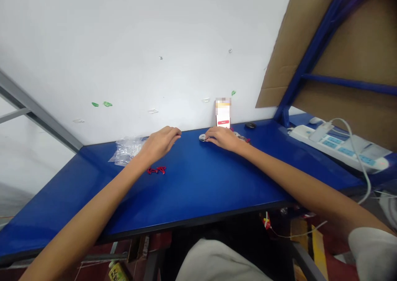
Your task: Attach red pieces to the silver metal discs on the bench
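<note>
At the back of the blue table, my right hand [223, 137] has its fingertips closed on the edge of a small round silvery-white thing [202, 137], whose kind I cannot make out. My left hand [161, 142] hovers over the table with thumb and fingers pressed together. Anything in that pinch is hidden or too small to see. Short red cords [156, 170] lie on the table below my left hand. Crumpled clear plastic bags [127, 149] are to its left. Partly hidden behind my right hand is a small pile with red and pale bits [245, 138].
A lit phone [223, 114] leans upright against the white wall. Beside it lies a black round object [250, 125]. A white power strip [339, 146] with a plugged-in cable rests at the right. Blue frame bars [313, 51] and cardboard stand behind it.
</note>
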### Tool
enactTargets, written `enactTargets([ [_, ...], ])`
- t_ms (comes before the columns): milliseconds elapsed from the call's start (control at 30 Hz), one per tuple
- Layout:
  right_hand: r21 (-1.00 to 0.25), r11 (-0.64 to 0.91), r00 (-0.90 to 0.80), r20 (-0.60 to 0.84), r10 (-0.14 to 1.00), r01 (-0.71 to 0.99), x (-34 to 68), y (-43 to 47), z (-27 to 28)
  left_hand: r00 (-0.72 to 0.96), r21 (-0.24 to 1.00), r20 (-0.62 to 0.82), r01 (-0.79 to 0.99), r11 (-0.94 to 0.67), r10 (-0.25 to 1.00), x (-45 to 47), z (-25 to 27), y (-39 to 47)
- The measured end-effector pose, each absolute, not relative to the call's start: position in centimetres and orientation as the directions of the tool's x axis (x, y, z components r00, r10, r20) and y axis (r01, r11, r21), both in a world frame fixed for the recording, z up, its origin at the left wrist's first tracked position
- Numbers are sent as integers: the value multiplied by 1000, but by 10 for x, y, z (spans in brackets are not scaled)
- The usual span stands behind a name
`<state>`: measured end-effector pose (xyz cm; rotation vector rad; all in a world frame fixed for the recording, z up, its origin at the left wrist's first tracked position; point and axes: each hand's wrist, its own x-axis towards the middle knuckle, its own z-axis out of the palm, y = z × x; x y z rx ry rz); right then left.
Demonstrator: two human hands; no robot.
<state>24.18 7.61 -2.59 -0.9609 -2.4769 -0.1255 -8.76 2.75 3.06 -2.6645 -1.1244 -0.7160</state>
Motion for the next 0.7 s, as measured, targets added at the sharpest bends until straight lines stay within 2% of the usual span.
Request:
enactTargets([
  [100,-124,739,-553,586,593,662,241,68,-18,626,81,518,643,-762,584,-73,20,14],
  [167,-198,734,-496,621,606,649,238,59,-13,598,176,539,609,-774,593,-68,12,5],
  [300,-301,754,-517,578,632,584,228,39,-13,383,476,583,553,-684,716,-62,-1,-3],
  [433,-296,787,-591,533,606,541,220,27,-21,268,754,470,375,-540,841,-53,-10,0],
  [533,-309,801,-613,521,594,513,216,25,-27,264,828,407,299,-475,874,-48,-16,2],
  [700,-327,819,-644,507,573,471,214,23,-36,290,832,400,281,-477,869,-45,-18,5],
])
